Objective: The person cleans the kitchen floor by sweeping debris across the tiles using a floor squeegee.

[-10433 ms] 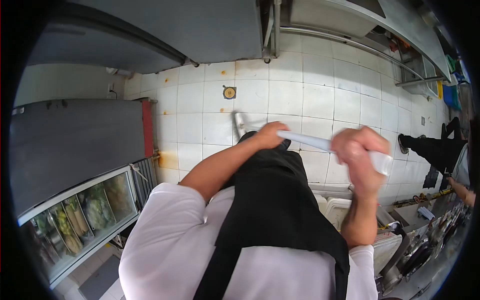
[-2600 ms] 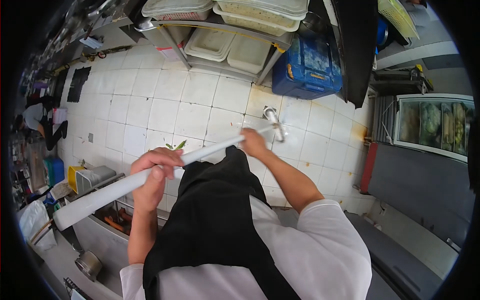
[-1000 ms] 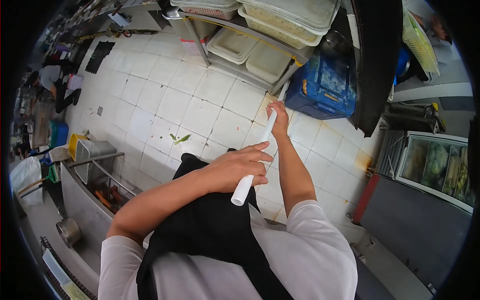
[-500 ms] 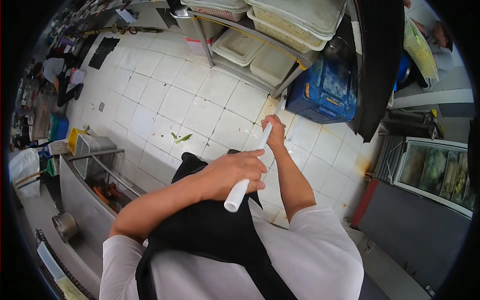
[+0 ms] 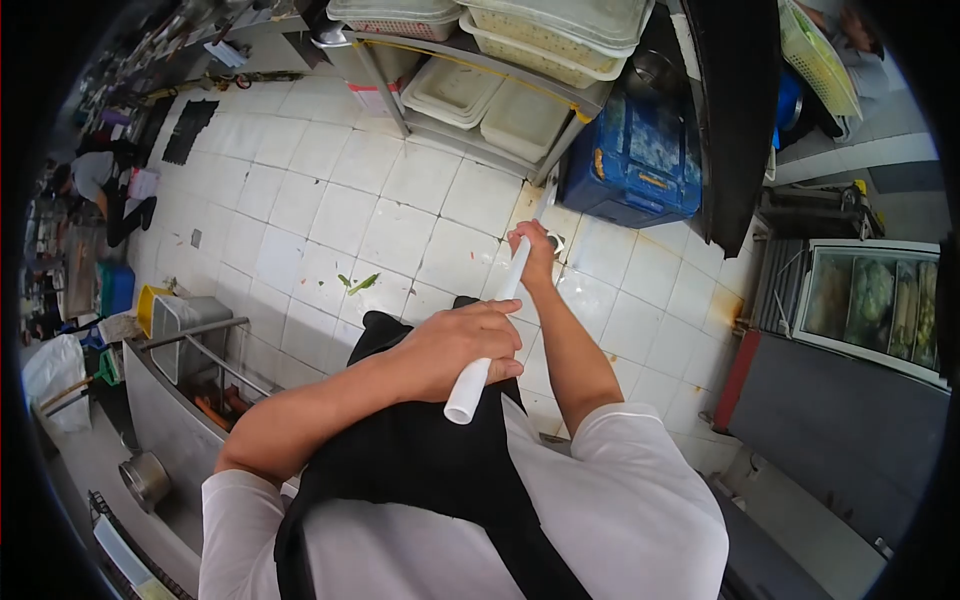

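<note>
Fingers (image 5: 497,342) of left hand (image 5: 450,348), right hand (image 5: 533,254) wrapped around white pole (image 5: 469,388).

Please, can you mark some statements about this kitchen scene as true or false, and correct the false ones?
1. Both the left hand and the right hand hold the long white round pole. True.
2. The right hand is closer than the left to the pole's open end near the body. False: the left hand is closer to that end.
3. The big blue plastic box is beside the grey metal shelf. True.
4. The small green plant scraps lie on the box lid. False: they lie on the white tiled floor.
5. The person wears a black apron over a white shirt. True.
</note>
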A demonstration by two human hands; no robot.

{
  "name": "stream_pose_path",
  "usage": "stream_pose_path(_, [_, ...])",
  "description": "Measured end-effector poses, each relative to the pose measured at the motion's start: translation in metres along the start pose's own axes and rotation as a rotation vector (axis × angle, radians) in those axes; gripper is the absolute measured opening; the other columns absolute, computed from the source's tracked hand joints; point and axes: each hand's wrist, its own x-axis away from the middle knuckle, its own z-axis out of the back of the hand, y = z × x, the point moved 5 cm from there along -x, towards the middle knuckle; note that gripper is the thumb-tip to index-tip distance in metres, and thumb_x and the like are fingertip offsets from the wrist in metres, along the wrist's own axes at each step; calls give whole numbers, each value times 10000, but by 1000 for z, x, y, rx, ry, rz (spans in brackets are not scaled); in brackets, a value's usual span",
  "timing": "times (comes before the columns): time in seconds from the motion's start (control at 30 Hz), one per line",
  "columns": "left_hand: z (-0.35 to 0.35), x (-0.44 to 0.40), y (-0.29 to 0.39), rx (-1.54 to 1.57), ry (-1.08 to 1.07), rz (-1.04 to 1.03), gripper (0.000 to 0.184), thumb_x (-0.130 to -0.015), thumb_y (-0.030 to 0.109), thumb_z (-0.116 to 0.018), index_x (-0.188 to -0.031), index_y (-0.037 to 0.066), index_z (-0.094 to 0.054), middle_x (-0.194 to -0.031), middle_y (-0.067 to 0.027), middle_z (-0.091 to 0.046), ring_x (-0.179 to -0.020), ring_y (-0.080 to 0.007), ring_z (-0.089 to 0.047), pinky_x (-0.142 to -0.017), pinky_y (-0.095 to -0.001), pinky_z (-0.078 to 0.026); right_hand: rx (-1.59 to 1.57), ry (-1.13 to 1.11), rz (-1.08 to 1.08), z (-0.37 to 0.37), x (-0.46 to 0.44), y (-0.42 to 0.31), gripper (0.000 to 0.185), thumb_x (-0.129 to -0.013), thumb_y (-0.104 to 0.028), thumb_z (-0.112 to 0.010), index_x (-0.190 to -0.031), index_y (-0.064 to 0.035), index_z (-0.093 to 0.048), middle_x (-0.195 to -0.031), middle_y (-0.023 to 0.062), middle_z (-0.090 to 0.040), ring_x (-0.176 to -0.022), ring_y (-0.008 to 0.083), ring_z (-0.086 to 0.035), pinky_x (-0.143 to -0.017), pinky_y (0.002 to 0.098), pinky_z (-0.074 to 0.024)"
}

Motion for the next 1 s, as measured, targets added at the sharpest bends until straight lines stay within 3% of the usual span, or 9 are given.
stream_pose_path(0.07, [11, 0, 8, 5, 31, -10, 183, -909, 192, -778, -857, 46, -681, -959, -64, -722, -1224, -340, -656, -943, -438, -578, 10, 29, -42, -4, 7, -15, 103, -864, -53, -749, -876, -32, -648, -893, 146, -687, -891, 363, -676, -1093, 469, -484])
stream_pose_path(0.13, [18, 1, 19, 62, -105, 65, 250, -956, 256, -706, -842, 39, -658, -959, -96, -703, -1243, -357, -622, -1007, -439, -526, -9, 63, -94, 0, 17, -25, 101, -881, -72, -716, -889, -33, -624, -864, 174, -655, -889, 425, -649, -1077, 478, -489])
stream_pose_path(0.33, [29, -12, 67, 28, -74, -153, 234, -940, 239, -711, -815, 51, -647, -892, -113, -671, -1110, -335, -672, -1029, -471, -519, 28, -74, -68, 47, 12, -67, 113, -884, -110, -728, -886, -39, -641, -942, 157, -682, -934, 427, -664, -936, 466, -533])
stream_pose_path(0.43, [44, -13, 99, 139, -92, -257, 232, -882, 219, -810, -789, 64, -665, -871, -46, -704, -1089, -291, -718, -1054, -507, -524, 106, -340, -130, 81, 7, -107, 109, -828, -126, -739, -846, -54, -660, -905, 138, -651, -915, 382, -655, -791, 468, -528])
stream_pose_path(0.53, [64, -8, 112, 242, -75, -263, 217, -864, 203, -828, -793, 63, -679, -912, -41, -722, -1125, -297, -713, -1058, -501, -520, 219, -465, -171, 109, 7, -135, 82, -869, -119, -714, -873, -60, -657, -884, 125, -658, -872, 369, -651, -781, 449, -518])
stream_pose_path(0.57, [67, -10, 107, 291, -94, -227, 182, -855, 164, -832, -811, 50, -697, -957, -53, -742, -1159, -310, -705, -1070, -495, -510, 252, -506, -223, 111, 9, -131, 103, -768, -108, -748, -849, -86, -687, -949, 133, -684, -950, 376, -666, -808, 472, -535])
stream_pose_path(0.73, [36, -16, 15, 423, 93, 92, 131, -902, 89, -769, -838, 2, -695, -975, -109, -751, -1083, -312, -720, -1077, -503, -509, 327, -435, -237, 80, 25, -29, 124, -777, -54, -708, -892, -100, -708, -987, 166, -694, -944, 395, -680, -811, 481, -548])
stream_pose_path(0.87, [27, -1, -22, 469, 157, 52, 123, -954, 91, -710, -897, -17, -702, -881, -104, -712, -922, -290, -693, -1076, -463, -518, 296, -365, -273, 38, 32, 4, 100, -773, -70, -711, -868, -101, -709, -936, 189, -683, -902, 403, -680, -806, 456, -540])
stream_pose_path(1.0, [60, 23, -12, 332, 305, 90, 164, -957, 39, -667, -805, -21, -670, -791, -99, -688, -840, -279, -694, -1060, -468, -531, 227, -520, -173, -25, 11, -24, 211, -731, -47, -744, -930, -109, -715, -947, 179, -675, -993, 384, -663, -867, 468, -543])
